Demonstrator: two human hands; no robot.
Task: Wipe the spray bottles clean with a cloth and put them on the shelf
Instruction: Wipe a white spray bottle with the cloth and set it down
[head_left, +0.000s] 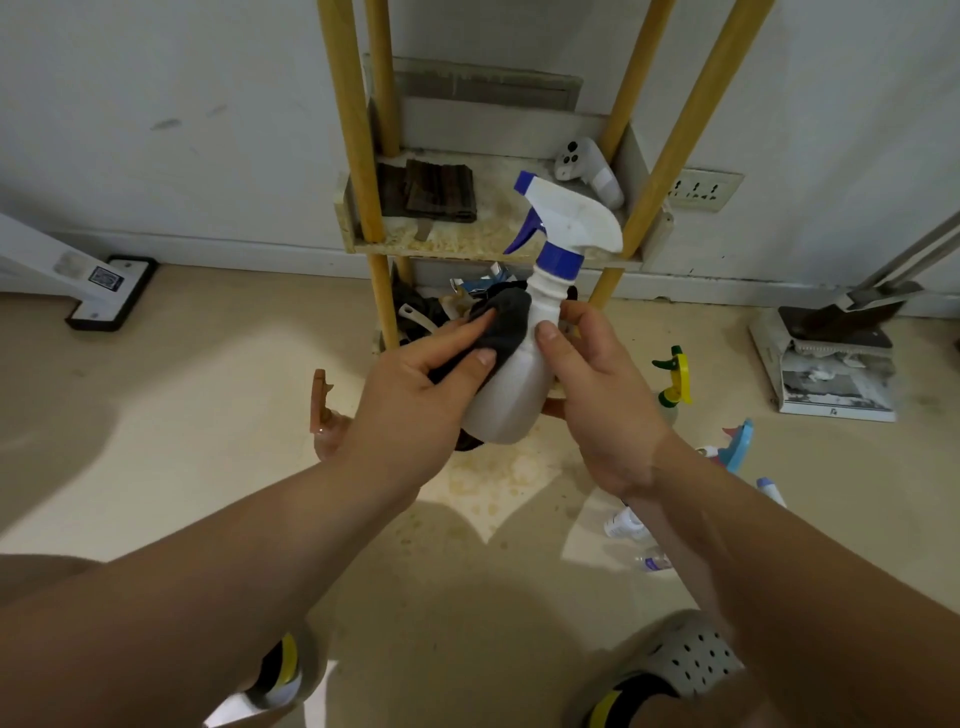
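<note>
- The beige floor (156, 415) meets a pale wall (156, 104); a shelf (467, 244) with yellow posts stands against it.
- The right hand (602, 395) grips the spray bottle (514, 384) in mid-air before the shelf, thumb on its shoulder.
- The left hand (415, 395) presses a dark cloth (498, 322) against the bottle, fingers curled round the cloth.
- The bottle is white, tilted, with a blue collar and trigger.

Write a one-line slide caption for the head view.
Left hand rubs a dark cloth on a white spray bottle held by the right hand, before a shelf.
</note>
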